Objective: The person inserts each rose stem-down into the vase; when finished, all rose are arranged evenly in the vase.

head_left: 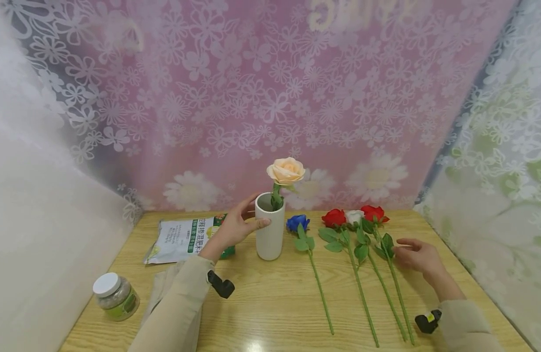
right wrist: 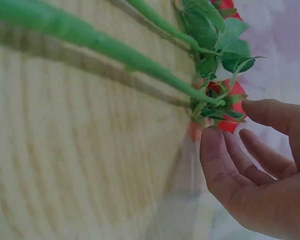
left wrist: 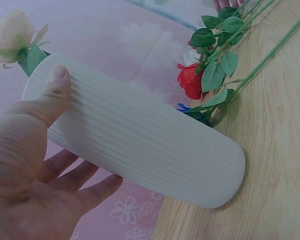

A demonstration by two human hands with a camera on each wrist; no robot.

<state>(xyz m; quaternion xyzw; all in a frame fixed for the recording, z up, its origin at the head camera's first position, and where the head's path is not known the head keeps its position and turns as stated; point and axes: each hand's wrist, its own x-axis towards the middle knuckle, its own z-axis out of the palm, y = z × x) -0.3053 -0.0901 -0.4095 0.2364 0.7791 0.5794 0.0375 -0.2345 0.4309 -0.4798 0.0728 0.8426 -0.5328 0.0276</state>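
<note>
One red rose (head_left: 374,213) lies rightmost on the bench (head_left: 261,303), its stem (head_left: 397,288) running nearward; just right of its leaves (head_left: 387,244) is the nearer right hand (head_left: 419,257), fingers (right wrist: 215,160) loosely parted, holding nothing. The left hand (head_left: 235,226) grips the vase (head_left: 270,239).

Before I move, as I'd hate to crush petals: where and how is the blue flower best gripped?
Pinch the blue flower by its stem, probably just below the leaves, coming down from above: the stem is thin and leafless there, with open table on either side.
</note>
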